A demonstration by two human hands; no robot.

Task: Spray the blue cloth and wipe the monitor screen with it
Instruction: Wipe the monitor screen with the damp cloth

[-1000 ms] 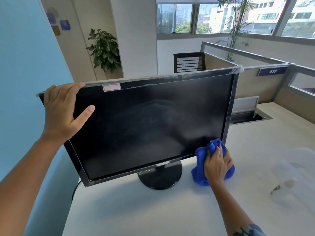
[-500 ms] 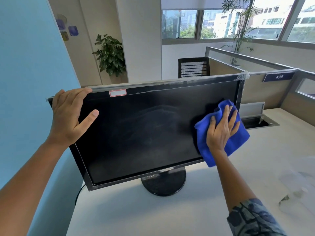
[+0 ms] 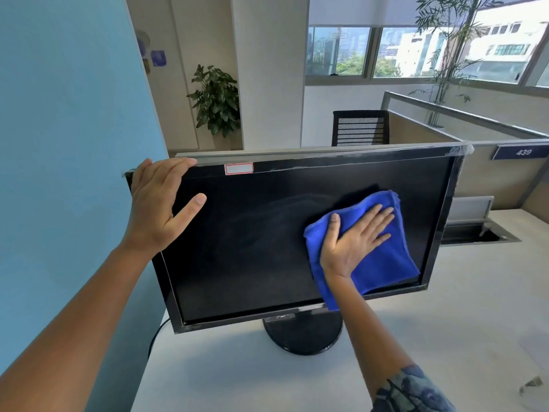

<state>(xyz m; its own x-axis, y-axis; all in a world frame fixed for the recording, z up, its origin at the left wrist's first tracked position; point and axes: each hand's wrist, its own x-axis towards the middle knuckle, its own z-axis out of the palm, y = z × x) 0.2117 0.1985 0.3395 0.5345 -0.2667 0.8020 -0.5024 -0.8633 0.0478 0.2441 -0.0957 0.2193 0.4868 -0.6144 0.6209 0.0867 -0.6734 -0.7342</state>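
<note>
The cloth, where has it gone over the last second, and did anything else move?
The right hand carried the cloth from the desk by the monitor's lower right corner up onto the screen, then leftward across it, spread flat under an open palm. The left hand stayed gripping the top left corner, and the monitor stayed put.

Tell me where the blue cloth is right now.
In the head view, the blue cloth lies flat against the right half of the monitor screen, pressed there under the right hand, its lower edge overhanging the bottom bezel.
</note>
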